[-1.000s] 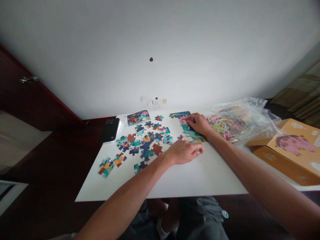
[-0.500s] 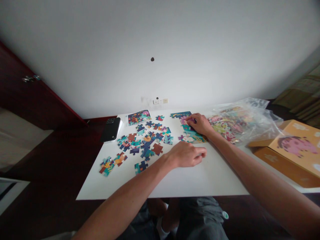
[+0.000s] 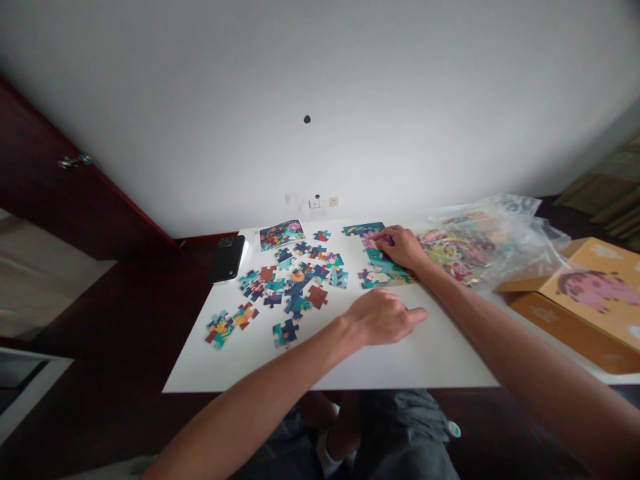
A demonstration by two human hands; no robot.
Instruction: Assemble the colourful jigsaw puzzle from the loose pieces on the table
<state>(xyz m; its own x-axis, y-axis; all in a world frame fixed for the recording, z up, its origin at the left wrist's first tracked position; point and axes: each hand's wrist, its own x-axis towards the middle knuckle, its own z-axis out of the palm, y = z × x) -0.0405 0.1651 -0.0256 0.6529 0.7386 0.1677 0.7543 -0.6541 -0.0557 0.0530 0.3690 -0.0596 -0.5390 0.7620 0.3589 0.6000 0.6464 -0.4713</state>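
My right hand (image 3: 403, 247) rests on the partly joined jigsaw puzzle (image 3: 377, 275). Its bent fingers and thumb close in on a pink-purple puzzle piece (image 3: 369, 239), partly covered by the fingertips. A white rabbit shows on the puzzle's near part. Closer to the front edge, my left hand (image 3: 383, 317) hovers over or rests on the white table (image 3: 400, 367), index finger pointing right and the others curled under; nothing shows in it. Several loose puzzle pieces (image 3: 297, 303) lie left of both hands, some overlapping.
A picture sheet (image 3: 281, 235) of the puzzle lies at the back, near a black phone (image 3: 227, 259) on the left edge. On the right are clear plastic bags (image 3: 470, 243) with colourful pieces and a yellow box (image 3: 590, 287) bearing a pink pig. The wall stands behind.
My left hand has moved slightly right and nearer the front edge, its index finger now straighter. My right hand stays at the same spot on the puzzle. The view has shifted slightly.
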